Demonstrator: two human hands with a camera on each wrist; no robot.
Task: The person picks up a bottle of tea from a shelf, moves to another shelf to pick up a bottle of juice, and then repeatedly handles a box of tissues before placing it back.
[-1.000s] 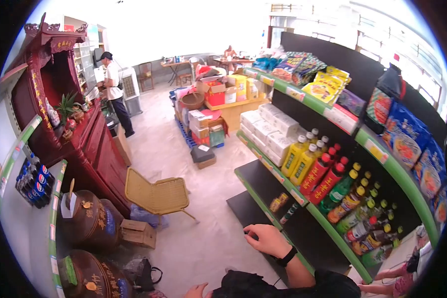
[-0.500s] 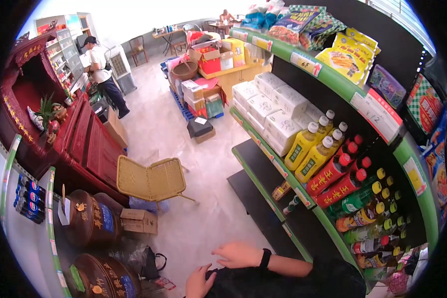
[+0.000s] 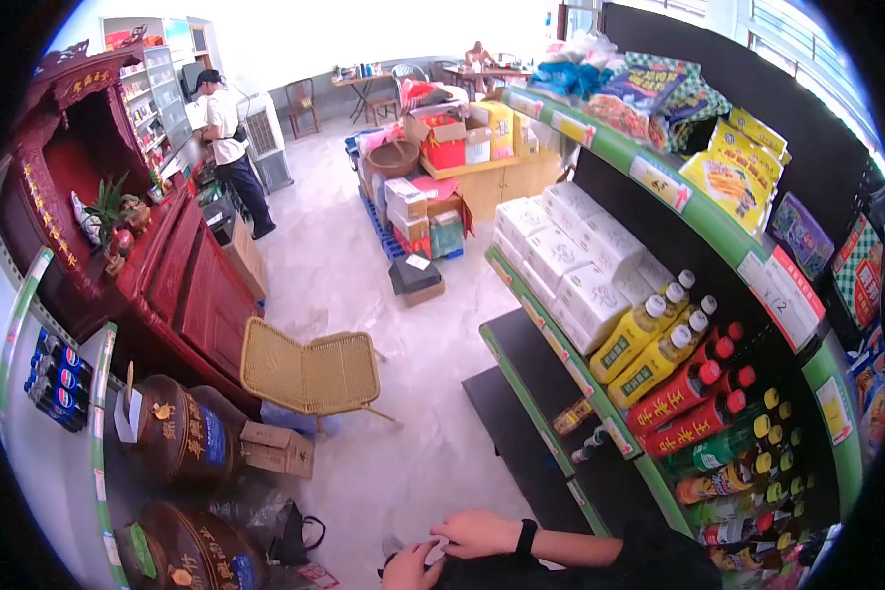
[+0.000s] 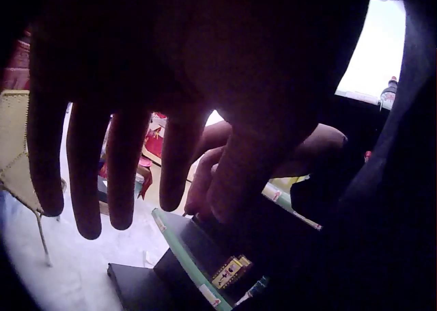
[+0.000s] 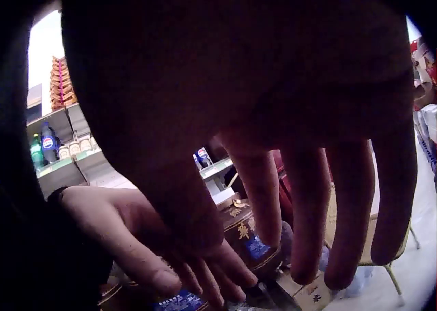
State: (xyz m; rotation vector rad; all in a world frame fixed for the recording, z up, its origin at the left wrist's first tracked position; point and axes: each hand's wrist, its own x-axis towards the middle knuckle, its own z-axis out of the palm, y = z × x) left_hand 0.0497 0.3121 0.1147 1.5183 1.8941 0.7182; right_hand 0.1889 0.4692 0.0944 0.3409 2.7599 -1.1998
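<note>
My right hand (image 3: 482, 534), with a black band at its wrist, is low in the head view in front of my body. Just beside it is my left hand (image 3: 411, 570), the fingertips of the two close together. Both are empty. In the left wrist view the dark left hand's fingers (image 4: 85, 181) hang straight and spread. The right wrist view shows the right hand's fingers (image 5: 307, 215) loosely extended, with the left hand's thumb (image 5: 147, 266) next to them. Nearest on the right is a shelf unit (image 3: 649, 492) with yellow bottles (image 3: 627, 339) and red bottles (image 3: 674, 393).
A wicker chair (image 3: 310, 369) stands ahead on the pale floor (image 3: 393, 462). Brown jars (image 3: 182, 433) and a carton (image 3: 277, 449) line the left side, below a red wooden cabinet (image 3: 192, 295). Farther off, a person (image 3: 228, 147) stands near stacked boxes (image 3: 408, 211).
My right hand has dropped from beside the shelf to in front of my body, and the left hand has come up close to it. The head view has tilted and shifted.
</note>
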